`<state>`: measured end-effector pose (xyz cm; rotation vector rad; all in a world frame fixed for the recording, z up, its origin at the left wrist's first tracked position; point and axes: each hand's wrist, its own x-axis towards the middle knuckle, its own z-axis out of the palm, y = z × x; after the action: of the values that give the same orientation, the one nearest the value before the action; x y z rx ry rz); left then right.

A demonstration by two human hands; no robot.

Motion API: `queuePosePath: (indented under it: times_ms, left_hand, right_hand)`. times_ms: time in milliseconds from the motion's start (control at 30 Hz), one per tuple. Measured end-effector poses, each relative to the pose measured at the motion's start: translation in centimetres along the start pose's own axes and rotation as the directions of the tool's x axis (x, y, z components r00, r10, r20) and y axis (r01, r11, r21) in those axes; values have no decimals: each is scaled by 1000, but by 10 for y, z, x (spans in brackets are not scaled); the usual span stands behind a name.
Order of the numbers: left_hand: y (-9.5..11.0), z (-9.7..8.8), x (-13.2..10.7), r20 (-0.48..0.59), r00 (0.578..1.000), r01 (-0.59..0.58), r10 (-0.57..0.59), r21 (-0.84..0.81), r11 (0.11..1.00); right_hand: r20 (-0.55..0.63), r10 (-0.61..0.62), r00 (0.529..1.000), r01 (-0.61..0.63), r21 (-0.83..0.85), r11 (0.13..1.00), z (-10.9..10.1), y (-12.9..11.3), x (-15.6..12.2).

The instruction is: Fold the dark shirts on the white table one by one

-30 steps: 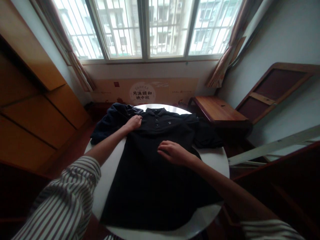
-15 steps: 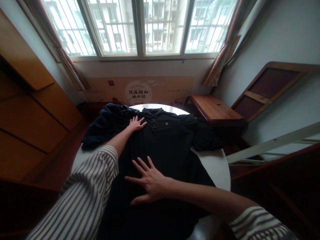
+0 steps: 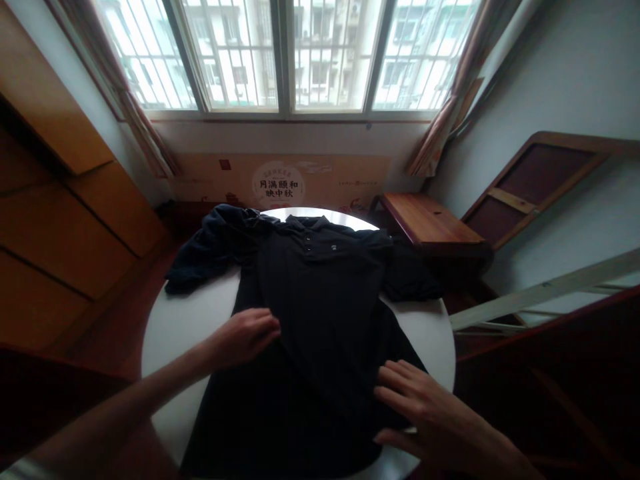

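Black polo shirt (image 3: 320,313) beneath a loosely curled left hand (image 3: 245,337) and a widely spread right hand (image 3: 425,407)

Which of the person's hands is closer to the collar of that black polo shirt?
Left. The left hand is at the edge of the black polo shirt, below the collar; the right hand is farther down the shirt, on the opposite side.
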<state>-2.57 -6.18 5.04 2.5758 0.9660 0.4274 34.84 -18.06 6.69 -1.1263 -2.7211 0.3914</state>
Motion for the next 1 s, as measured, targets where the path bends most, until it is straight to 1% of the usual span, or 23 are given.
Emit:
queuePosePath:
  times_ms: [67, 100, 167, 233, 300, 367, 433, 467, 500, 533, 600, 667, 700, 800, 867, 900, 933, 1000]
  left_hand:
    - [25, -2, -53, 151, 988, -3, 14, -75, 997]
    - [36, -3, -74, 201, 979, 7, 14, -102, 995]
    - [53, -2, -104, 249, 968, 51, -20, -120, 991]
    - [64, 4, -119, 235, 969, 97, -71, -101, 990]
    - [69, 13, -126, 189, 979, 92, -77, -72, 993]
    - [69, 24, -131, 141, 989, 45, -36, -59, 997]
    - [64, 32, -137, 96, 995, 14, -8, -58, 998]
    - [60, 35, -141, 68, 997, 23, -19, -53, 998]
    - [55, 37, -146, 24, 998, 54, -53, -42, 998]
    - [51, 39, -151, -45, 994, 103, -104, -25, 994]
    - [42, 39, -159, -201, 957, 211, -207, -1, 977]
    - [34, 34, -165, -310, 918, 262, -247, 6, 965]
    - [31, 31, -166, -330, 914, 255, -238, 7, 967]
    - [26, 18, -169, -296, 946, 146, -135, 16, 989]
    - [24, 12, -171, -258, 962, 95, -91, 5, 995]
    - [23, 11, -173, -238, 967, 92, -92, -12, 996]
    - [23, 9, -174, -212, 970, 112, -117, -35, 993]
    - [25, 8, -178, -111, 976, 180, -190, -89, 980]
  right_hand:
    - [-19, 59, 998, -60, -36, 998, 1, 17, -37]
    - [-26, 83, 996, -84, -45, 995, 3, 24, -52]
    - [-31, 116, 993, -118, -55, 991, 9, 34, -72]
    - [-46, 129, 991, -132, -72, 989, 16, 41, -80]
    - [-85, 98, 992, -106, -95, 990, 19, 46, -78]
    - [-115, 23, 993, -37, -114, 993, 19, 49, -71]
    - [-150, -46, 988, 27, -124, 992, 16, 52, -65]
    - [-173, -59, 983, 37, -125, 991, 14, 53, -63]
    - [-205, -52, 977, 28, -121, 992, 12, 55, -62]
    - [-244, -34, 969, 7, -108, 994, 10, 56, -62]
    - [-313, 24, 950, -47, -64, 997, 6, 57, -65]
    - [-372, 62, 926, -80, -33, 996, 3, 56, -70]
    - [-396, 59, 917, -81, -38, 996, 1, 55, -73]
    - [-420, 8, 907, -68, -127, 990, 0, 48, -82]
    - [-387, -4, 922, -71, -180, 981, 2, 42, -86]
    - [-359, 7, 933, -79, -187, 979, 4, 39, -87]
    - [-325, 26, 945, -88, -176, 980, 5, 36, -86]
    - [-262, 86, 961, -119, -116, 986, 7, 31, -83]
